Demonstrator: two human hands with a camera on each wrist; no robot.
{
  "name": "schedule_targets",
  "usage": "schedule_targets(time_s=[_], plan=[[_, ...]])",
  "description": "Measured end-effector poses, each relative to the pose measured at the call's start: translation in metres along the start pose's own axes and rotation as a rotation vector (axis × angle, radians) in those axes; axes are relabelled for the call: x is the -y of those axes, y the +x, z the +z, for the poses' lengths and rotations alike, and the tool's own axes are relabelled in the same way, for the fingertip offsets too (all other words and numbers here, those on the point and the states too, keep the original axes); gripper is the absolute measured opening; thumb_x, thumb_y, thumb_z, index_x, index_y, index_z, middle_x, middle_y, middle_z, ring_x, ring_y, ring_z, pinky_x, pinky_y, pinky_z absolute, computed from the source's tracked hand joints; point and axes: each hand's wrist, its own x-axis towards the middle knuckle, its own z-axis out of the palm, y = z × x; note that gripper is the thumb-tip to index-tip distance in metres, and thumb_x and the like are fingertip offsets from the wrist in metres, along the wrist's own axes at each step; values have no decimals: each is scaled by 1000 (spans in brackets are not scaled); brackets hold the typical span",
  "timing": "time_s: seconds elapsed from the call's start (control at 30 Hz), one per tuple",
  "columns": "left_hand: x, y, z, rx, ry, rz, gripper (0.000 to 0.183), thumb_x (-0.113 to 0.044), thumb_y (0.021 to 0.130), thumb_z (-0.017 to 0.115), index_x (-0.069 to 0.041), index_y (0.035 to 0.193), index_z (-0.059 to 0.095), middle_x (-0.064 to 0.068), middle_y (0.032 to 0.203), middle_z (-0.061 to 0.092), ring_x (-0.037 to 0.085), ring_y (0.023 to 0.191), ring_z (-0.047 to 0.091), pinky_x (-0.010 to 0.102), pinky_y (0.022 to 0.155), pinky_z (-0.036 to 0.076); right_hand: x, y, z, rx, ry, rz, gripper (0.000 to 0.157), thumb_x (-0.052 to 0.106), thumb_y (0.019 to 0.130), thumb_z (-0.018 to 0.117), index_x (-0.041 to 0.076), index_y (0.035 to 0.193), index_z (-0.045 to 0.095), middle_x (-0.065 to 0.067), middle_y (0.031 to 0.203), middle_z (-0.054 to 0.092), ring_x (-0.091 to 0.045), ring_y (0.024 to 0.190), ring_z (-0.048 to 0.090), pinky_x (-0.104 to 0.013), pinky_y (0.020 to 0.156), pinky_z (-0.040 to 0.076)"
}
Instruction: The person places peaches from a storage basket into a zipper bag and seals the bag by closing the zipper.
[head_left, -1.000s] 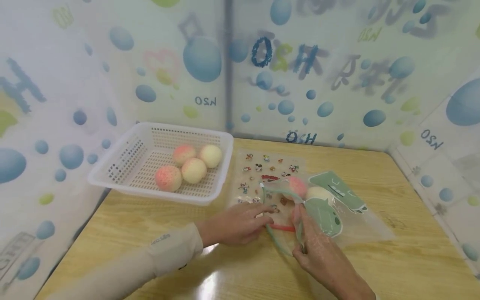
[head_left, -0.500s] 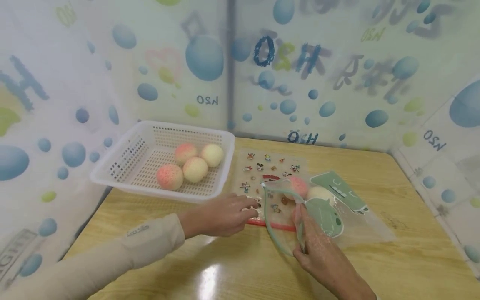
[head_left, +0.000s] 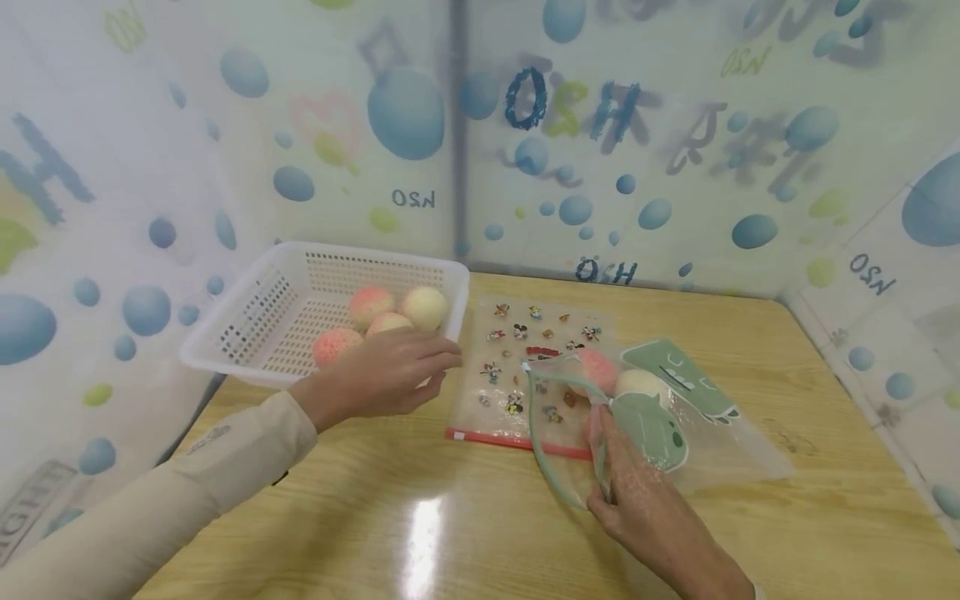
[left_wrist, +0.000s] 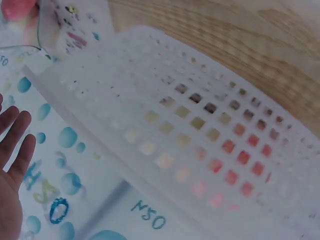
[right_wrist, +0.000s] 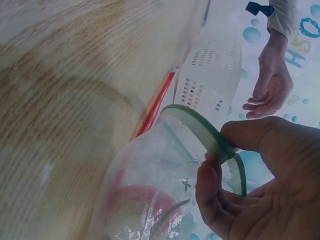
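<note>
My right hand [head_left: 648, 504] pinches the green-edged mouth of a clear zip bag [right_wrist: 192, 122] between thumb and fingers, keeping it spread apart. Inside that bag, printed with a green cartoon creature, lie peaches, pink [head_left: 596, 371] and pale [head_left: 639, 385]. My left hand [head_left: 386, 372], fingers loose and apart, is over the near side of a white plastic basket [head_left: 247, 364], holding nothing. In the basket sit several pink and cream peaches [head_left: 423, 308], partly covered by the hand in the head view. In the left wrist view, the peaches show through the basket's holes.
A second clear zip bag [head_left: 491, 400] with cartoon prints and a red zip lies flat between basket and green bag, partly under the latter. The wooden table [head_left: 360, 517] meets patterned walls [head_left: 525, 208] at the back and sides.
My left hand has moved from the mouth of the green bag leftward and up to the near side of the basket. The right hand has kept its pinch on the bag.
</note>
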Motion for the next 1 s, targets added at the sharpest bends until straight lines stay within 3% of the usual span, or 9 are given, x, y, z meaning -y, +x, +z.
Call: schedule_targets(time_s=[0.13, 0.33, 0.6, 0.8, 0.93, 1.0], plan=[[10, -12, -2, -18, 21, -14, 34, -7, 81, 72, -1, 114, 70, 11, 113, 71, 27, 101, 68, 41, 83, 57, 1, 1, -1, 5, -9, 20, 97, -1, 75, 75, -4, 157, 23, -28, 148, 46, -24, 101, 54, -44, 86, 53], [27, -30, -10, 51, 59, -105, 33, -9, 82, 77, 0, 113, 70, 13, 113, 69, 30, 101, 68, 45, 85, 56, 0, 0, -2, 21, -10, 43, 97, -1, 76, 74, -2, 158, 21, -28, 149, 44, -23, 98, 54, -39, 77, 52], [47, -55, -23, 224, -26, -421, 29, -11, 89, 75, -1, 114, 65, 11, 110, 65, 26, 84, 64, 44, 70, 55, -1, -1, 0, 0, -12, 19, 96, -1, 76, 73, -3, 157, 23, -29, 149, 44, -24, 103, 53, -47, 88, 53], [54, -66, -30, 324, 5, -542, 28, -15, 90, 71, 0, 112, 65, 12, 104, 64, 30, 85, 64, 48, 74, 54, 0, -2, -1, 17, 1, 39, 96, -1, 78, 73, -2, 158, 21, -28, 151, 43, -27, 119, 54, -54, 98, 48], [56, -71, -33, 384, 24, -597, 19, -15, 86, 69, -3, 100, 66, 10, 94, 63, 33, 80, 62, 50, 72, 53, -1, -3, -3, 10, -3, 48, 95, 0, 78, 74, -3, 158, 22, -24, 144, 50, -19, 96, 56, -39, 82, 55], [57, -74, -34, 417, 24, -615, 14, -16, 84, 70, -6, 93, 65, 9, 89, 63, 33, 77, 62, 49, 68, 53, -1, -3, -3, 5, -8, 50, 94, 0, 78, 74, -3, 157, 23, -21, 141, 52, -15, 84, 52, -32, 71, 51]])
